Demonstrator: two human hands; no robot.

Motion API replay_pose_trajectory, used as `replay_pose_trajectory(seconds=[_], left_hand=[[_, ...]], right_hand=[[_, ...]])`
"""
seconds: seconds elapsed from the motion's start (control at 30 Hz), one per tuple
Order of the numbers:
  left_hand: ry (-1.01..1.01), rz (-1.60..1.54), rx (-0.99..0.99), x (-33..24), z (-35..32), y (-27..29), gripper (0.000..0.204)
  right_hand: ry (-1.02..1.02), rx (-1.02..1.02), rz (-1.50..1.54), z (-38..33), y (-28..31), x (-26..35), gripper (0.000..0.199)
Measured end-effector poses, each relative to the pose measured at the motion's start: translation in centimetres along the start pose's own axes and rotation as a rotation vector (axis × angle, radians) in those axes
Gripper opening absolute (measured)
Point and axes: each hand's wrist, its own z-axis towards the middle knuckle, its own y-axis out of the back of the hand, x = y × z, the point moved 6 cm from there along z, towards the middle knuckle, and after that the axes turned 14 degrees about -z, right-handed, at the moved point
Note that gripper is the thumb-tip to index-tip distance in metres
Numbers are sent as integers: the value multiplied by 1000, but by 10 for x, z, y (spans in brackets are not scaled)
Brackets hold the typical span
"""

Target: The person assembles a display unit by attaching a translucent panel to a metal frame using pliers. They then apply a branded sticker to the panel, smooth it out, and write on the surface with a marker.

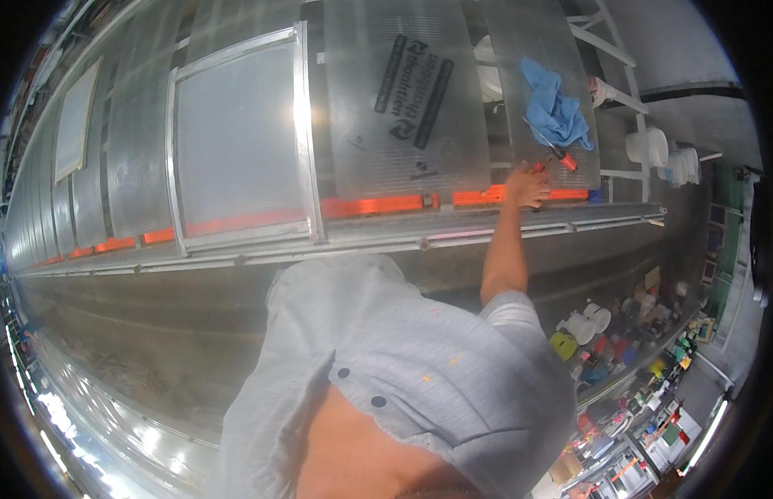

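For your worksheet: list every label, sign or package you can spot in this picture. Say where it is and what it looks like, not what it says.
Printed marking: on the clear ribbed sheet at top centre; dark slanted bars of lettering with a small emblem.
Small dark mark: lower on the same sheet, too small to make out.
Tubs and containers: lower right, white, yellow, red and blue; labels too blurred to tell.

The person wears a light grey-blue short-sleeved shirt (420, 349) with dark round buttons (343, 373) and small orange paint flecks (457, 359).
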Motion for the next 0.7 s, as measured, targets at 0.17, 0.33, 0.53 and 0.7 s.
replay_pose_trajectory(seconds=[0.17,0.33,0.53,0.7], left_hand=[[-15,20,-17,-12,-12,-12,39],[-23,-2,-46,-5,-21,-22,39],[-28,-22,-44,-4,-23,-37,39],[-8,-49,-63,9,-33,-46,39]], right_hand=[[463,134,554,-64,33,43,29],[410,515,748,-104,90,98,21],[209,858,1255,-88,20,160,16],[265,822,1178,-39,1,209,15]])
